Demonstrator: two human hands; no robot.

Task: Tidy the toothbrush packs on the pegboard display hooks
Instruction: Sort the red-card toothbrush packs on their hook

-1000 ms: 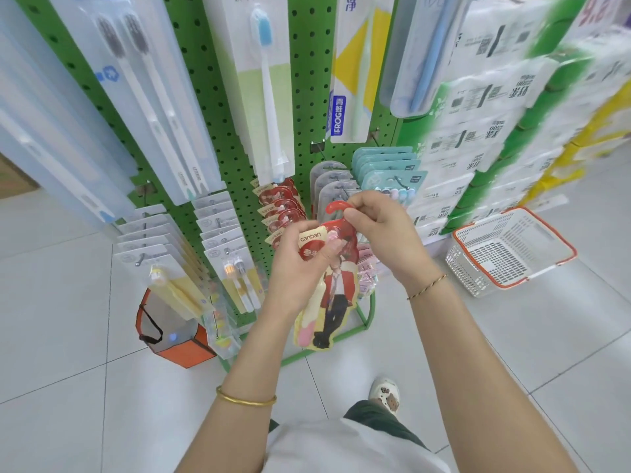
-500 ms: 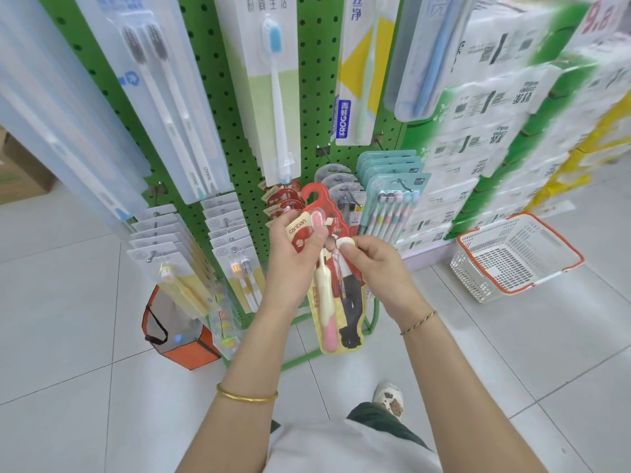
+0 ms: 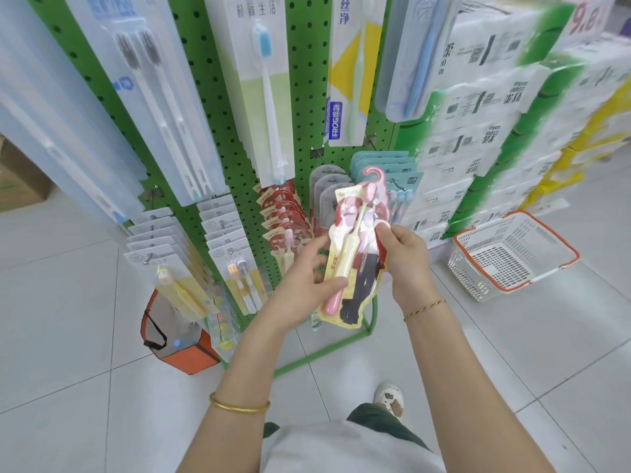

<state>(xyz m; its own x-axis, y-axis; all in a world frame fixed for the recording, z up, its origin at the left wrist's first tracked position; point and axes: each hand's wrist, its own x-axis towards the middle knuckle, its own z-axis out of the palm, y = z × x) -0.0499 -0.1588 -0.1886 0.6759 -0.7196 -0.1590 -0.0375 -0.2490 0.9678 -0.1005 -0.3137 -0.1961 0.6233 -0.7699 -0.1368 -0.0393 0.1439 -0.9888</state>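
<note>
**Head view: both hands on one toothbrush pack (image 3: 355,254) in front of the pegboard (image 3: 307,80)**

Nearest the camera: white shirt (image 3: 341,448) and one patterned shoe (image 3: 389,399) on the tiled floor (image 3: 68,370). Gold bangle (image 3: 239,406) on the left forearm, thin bracelet (image 3: 425,307) on the right wrist.

Left hand (image 3: 300,278) holds the pack from its left side. Its thumb (image 3: 336,283) lies across the front over the brush handle, and the other fingers go behind the pack. Right hand (image 3: 404,257) pinches the pack's right edge at mid height, thumb on the front. Both hands have their fingers closed on the pack.

The pack sits between the hands, off the floor, tilted with its top leaning right and far. It shows a cream and pink brush and a cartoon figure. Its pink hanger loop (image 3: 374,174) overlaps the teal packs (image 3: 386,165); cannot tell whether the loop touches a hook.

Just left of the held pack, a row of red packs (image 3: 283,213) hangs low on the board. Grey packs (image 3: 324,186) hang behind the held one. Further left are two rows of white-card packs (image 3: 222,227). Long clear packs hang above, one with a blue-headed brush (image 3: 266,97).

Floor, left of the board's foot: orange bag (image 3: 184,349). Right: white basket (image 3: 512,254) with an orange rim, near the stacked tissue packs (image 3: 478,131).
</note>
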